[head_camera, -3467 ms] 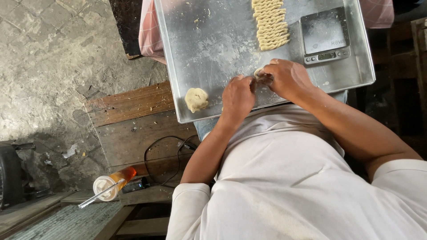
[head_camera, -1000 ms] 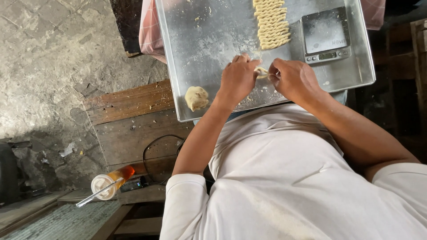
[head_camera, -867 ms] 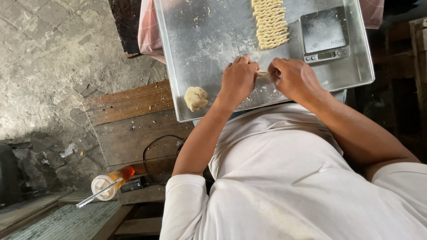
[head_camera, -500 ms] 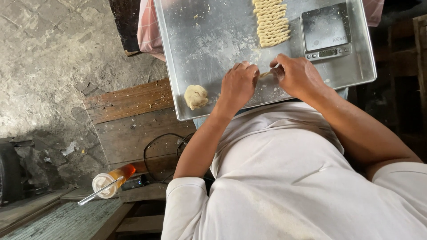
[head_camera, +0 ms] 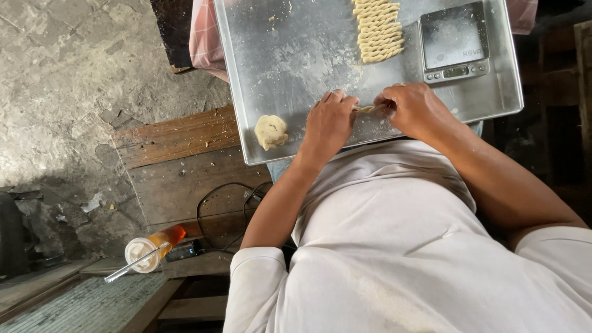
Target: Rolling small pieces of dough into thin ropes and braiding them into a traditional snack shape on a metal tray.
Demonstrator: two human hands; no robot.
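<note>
Now you are pinching a thin dough strand [head_camera: 368, 109] between your left hand [head_camera: 330, 120] and right hand [head_camera: 414, 110], hands closer together than a moment ago; twisting appears underway, finished twists [head_camera: 377, 29] lying at twelve o'clock.

A rough home food-making spot is shown. Beyond the hands, a floured metal tray [head_camera: 290, 55] holds twisted dough pieces [head_camera: 377, 31] and a small scale [head_camera: 455, 42]. Cracked concrete floor [head_camera: 68, 80] and worn planks [head_camera: 179, 160] lie to their left.
</note>
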